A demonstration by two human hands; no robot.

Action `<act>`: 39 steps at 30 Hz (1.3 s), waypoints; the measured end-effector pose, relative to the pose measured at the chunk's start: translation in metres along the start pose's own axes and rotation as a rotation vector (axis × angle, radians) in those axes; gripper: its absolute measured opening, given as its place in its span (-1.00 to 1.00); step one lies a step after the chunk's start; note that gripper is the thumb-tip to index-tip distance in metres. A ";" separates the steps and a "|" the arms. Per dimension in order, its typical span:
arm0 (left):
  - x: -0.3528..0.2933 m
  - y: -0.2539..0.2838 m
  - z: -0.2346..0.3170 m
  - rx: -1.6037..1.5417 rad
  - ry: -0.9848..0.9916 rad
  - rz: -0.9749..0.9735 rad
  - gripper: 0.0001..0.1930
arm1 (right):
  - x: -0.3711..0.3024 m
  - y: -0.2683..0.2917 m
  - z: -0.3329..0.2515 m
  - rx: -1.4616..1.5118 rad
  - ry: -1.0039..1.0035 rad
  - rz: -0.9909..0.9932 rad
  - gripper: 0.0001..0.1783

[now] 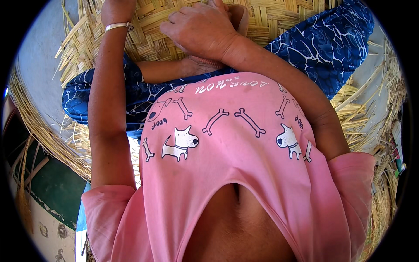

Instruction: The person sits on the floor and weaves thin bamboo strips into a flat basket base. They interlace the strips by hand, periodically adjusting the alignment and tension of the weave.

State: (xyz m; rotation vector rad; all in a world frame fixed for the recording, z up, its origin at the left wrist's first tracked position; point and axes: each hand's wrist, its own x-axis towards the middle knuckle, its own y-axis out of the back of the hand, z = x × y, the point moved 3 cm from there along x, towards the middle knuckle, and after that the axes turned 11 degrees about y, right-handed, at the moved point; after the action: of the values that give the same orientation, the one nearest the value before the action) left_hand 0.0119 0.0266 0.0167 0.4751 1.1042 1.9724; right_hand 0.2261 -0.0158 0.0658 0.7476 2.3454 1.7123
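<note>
Over a woven mat of flat straw-coloured strips (152, 32), my right hand (203, 30) shows its back, with its fingers curled down and closed. Whatever they hold, if anything, is hidden beneath them. My left hand (117, 11) is at the top edge on the left side of the weave, below it a pale metal bangle (118, 27) on the wrist. Its fingers lie outside the picture. One bare foot (200, 66) rests at the mat's near edge, close under my right hand. Part of another foot (240, 19) shows just beyond that hand.
Blue cloth with white lines (316, 43) covers my crossed legs. Loose strip ends (70, 54) stick out at the mat's left side. Bundles of dry stalks (48, 135) curve along the left, and more straw (379, 187) lies at right. Grey floor (41, 65) shows at left.
</note>
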 end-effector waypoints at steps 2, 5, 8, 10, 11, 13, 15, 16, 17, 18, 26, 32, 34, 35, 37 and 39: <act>0.000 0.001 0.000 0.020 0.000 0.007 -0.69 | 0.000 0.000 0.000 0.012 0.008 0.005 -0.78; -0.001 0.001 0.000 0.040 -0.015 0.021 -0.68 | 0.000 -0.003 0.001 0.011 0.019 0.012 -0.80; -0.001 0.001 0.002 0.031 -0.012 0.014 -0.68 | 0.000 -0.008 0.002 0.039 0.033 0.058 -0.81; 0.000 0.002 0.000 0.047 -0.031 0.021 -0.68 | 0.000 -0.007 0.002 0.034 0.042 0.072 -0.82; 0.000 0.002 0.000 0.045 -0.024 0.018 -0.68 | 0.000 -0.006 0.002 0.031 0.047 0.078 -0.82; -0.001 0.003 0.001 0.042 -0.008 0.015 -0.68 | 0.000 0.001 0.001 0.028 0.032 0.067 -0.83; -0.003 0.003 0.002 0.042 0.000 0.014 -0.69 | 0.000 0.001 0.001 0.026 0.044 0.076 -0.83; -0.003 0.004 0.002 0.042 0.003 0.013 -0.69 | 0.000 -0.003 0.002 0.026 0.063 0.090 -0.84; -0.003 0.004 0.002 0.049 -0.005 0.019 -0.69 | 0.001 -0.005 0.003 0.026 0.083 0.104 -0.84; -0.003 0.004 0.001 0.057 -0.011 0.025 -0.69 | 0.001 -0.004 0.003 0.024 0.077 0.092 -0.84; -0.001 0.004 0.000 0.105 -0.010 0.034 -0.72 | 0.001 -0.001 0.001 0.001 0.043 0.050 -0.83; 0.000 0.003 0.002 0.087 0.015 0.019 -0.72 | 0.000 -0.002 0.002 -0.025 0.060 0.063 -0.82; 0.001 0.002 -0.002 0.097 0.015 0.020 -0.72 | 0.000 -0.001 0.001 -0.018 0.065 0.068 -0.83; 0.001 0.003 -0.003 0.092 0.017 0.022 -0.72 | 0.000 -0.001 0.001 -0.014 0.068 0.070 -0.83; -0.001 0.004 -0.002 0.081 0.019 0.025 -0.72 | 0.000 0.000 0.001 0.008 0.082 0.055 -0.84; -0.001 0.004 -0.002 0.100 0.006 0.036 -0.72 | 0.002 -0.003 0.001 0.020 0.116 0.058 -0.85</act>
State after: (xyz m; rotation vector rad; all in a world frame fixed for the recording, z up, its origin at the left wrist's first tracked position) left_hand 0.0089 0.0239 0.0194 0.5453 1.2106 1.9568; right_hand 0.2244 -0.0145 0.0631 0.7457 2.4430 1.8052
